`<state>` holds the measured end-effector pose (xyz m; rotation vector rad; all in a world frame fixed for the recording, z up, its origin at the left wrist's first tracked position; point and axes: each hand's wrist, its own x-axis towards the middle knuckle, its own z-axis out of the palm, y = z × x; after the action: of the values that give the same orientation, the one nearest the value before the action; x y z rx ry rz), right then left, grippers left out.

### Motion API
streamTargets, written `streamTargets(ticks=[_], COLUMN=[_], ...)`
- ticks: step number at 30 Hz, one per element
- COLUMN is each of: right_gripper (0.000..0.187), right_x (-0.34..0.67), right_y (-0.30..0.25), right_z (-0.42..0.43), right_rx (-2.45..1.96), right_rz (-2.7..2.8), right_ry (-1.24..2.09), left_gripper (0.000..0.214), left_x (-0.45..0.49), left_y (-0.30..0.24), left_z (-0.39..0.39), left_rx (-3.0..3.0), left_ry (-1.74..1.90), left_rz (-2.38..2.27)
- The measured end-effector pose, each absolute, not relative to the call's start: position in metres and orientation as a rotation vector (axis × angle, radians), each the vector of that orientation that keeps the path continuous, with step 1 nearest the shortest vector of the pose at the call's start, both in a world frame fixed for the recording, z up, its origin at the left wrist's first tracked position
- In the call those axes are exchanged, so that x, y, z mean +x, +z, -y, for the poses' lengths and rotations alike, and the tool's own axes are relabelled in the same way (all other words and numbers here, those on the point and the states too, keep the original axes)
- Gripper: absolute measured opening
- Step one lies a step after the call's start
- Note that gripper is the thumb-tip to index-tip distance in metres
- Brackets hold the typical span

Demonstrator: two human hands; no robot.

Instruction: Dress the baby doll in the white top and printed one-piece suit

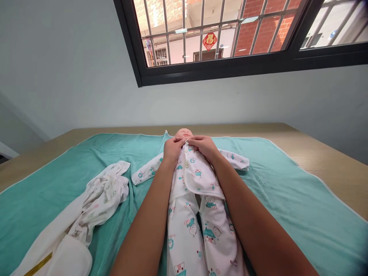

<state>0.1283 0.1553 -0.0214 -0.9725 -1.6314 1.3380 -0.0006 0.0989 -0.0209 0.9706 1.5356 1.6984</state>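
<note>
A baby doll [184, 133] lies on its back, its head at the far end, in a white printed baby jacket [198, 176] and matching baby pants [188, 230]. Both sleeves are spread out to the sides. At the collar, my left hand [173, 148] pinches the jacket's edge from the left. Opposite it, my right hand [204, 147] pinches the same collar, the fingertips of both hands nearly touching. Small buttons run down the jacket front below my hands. Whatever fastener lies between the fingertips is too small to make out.
A teal blanket [276, 191] covers most of the wooden table [287, 149]. Crumpled white printed baby clothes [106, 191] and a white cloth item with a yellow strip [71, 257] lie at left. A wall and a barred window [218, 65] stand behind.
</note>
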Motion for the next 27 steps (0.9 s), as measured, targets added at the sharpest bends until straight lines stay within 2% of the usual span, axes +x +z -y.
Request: streamTargets(ticks=[9, 17, 22, 27], right_gripper=[0.021, 0.020, 0.018, 0.016], right_x=[0.130, 0.126, 0.123, 0.118], right_y=[-0.029, -0.025, -0.022, -0.021], right_z=[-0.161, -0.158, -0.157, -0.156], right_rx=[-0.917, -0.959, -1.020, -1.035], right_rz=[1.678, 1.755, 1.881, 1.955], right_ry=[1.351, 1.223, 0.981, 0.794], left_gripper=[0.011, 0.007, 0.025, 0.010], left_x=[-0.002, -0.001, -0.001, -0.002], left_y=[-0.015, -0.014, -0.014, -0.017], left_z=[-0.094, -0.094, -0.094, -0.094], left_rx=[1.006, 1.031, 1.086, 1.161], left_ry=[1.625, 1.584, 1.515, 1.547], left_rz=[-1.565, -1.635, -1.640, -1.679])
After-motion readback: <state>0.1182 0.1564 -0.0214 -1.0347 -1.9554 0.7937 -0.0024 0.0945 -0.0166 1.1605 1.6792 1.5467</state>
